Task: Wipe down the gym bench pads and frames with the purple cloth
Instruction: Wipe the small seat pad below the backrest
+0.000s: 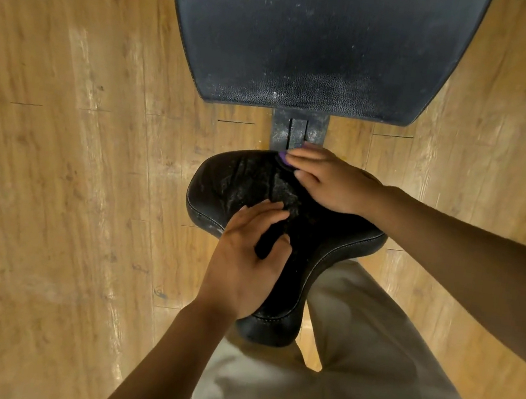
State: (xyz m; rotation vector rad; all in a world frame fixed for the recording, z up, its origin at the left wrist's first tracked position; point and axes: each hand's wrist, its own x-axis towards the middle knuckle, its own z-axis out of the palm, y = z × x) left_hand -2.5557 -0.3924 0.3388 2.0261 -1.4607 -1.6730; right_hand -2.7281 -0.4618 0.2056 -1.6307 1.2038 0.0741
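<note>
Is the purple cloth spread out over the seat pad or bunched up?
Cannot tell: only a small purple edge of the purple cloth shows, under the right hand's fingertips at the seat pad's far end.

This is a gym. A black padded bench with a seat pad stands on wood-look flooring.

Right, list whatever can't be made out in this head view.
- Purple cloth: mostly hidden under the right hand; only a sliver shows.
- Back pad: top cut off by the frame edge.
- Frame: mostly hidden beneath both pads.
- Seat pad: partly covered by the left hand.
</note>
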